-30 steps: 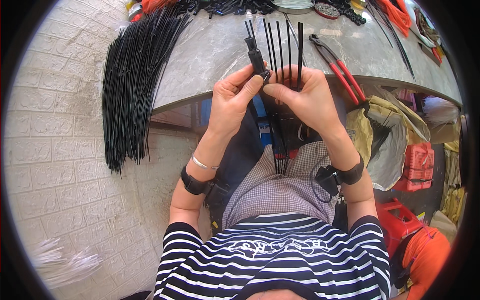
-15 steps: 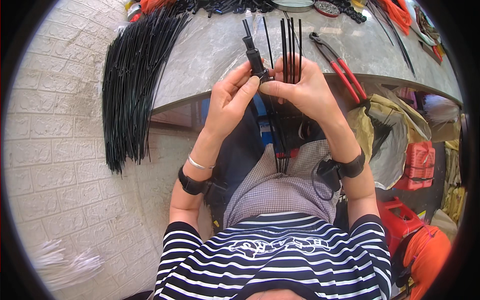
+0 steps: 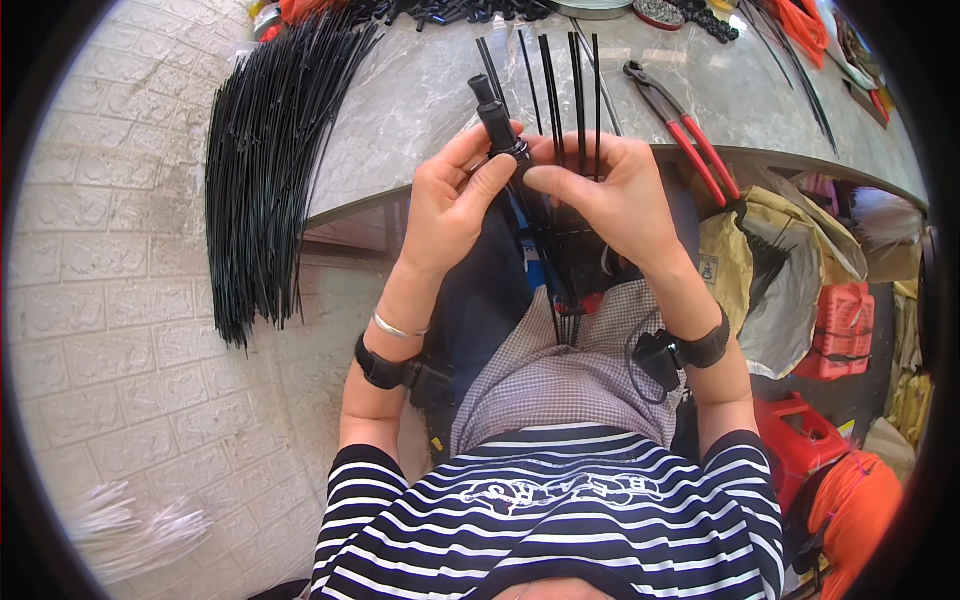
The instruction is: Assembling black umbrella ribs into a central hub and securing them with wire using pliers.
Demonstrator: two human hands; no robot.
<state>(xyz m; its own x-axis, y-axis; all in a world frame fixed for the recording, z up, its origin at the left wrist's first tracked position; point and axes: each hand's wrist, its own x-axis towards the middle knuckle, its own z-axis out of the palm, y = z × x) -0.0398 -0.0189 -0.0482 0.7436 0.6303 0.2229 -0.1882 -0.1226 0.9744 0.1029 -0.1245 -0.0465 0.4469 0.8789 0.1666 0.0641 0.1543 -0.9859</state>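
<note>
Between the thumb and fingers of my left hand (image 3: 455,195) is a black stepped tubular fitting (image 3: 496,122), tilted with its narrow end away from me. My right hand (image 3: 615,185) is closed around several thin black rods (image 3: 578,95), which stick up past its fingers, spread apart. Its thumb and forefinger come close to the fitting's lower end. The lower lengths of the black rods (image 3: 555,260) run down below the hands to my checked apron (image 3: 560,400). What exactly the right fingertips pinch at the fitting is hidden.
Red-handled pincers (image 3: 690,150) lie right of my hands at the edge of the grey table (image 3: 400,130). A thick bundle of black rods (image 3: 270,180) hangs over the table's left side. Small black parts (image 3: 450,12) are heaped at the back. An open sack (image 3: 775,280) stands at the right.
The fitting has tilted further left and shifted slightly toward me. My right hand has moved slightly right and down, and the rods in it have spread differently.
</note>
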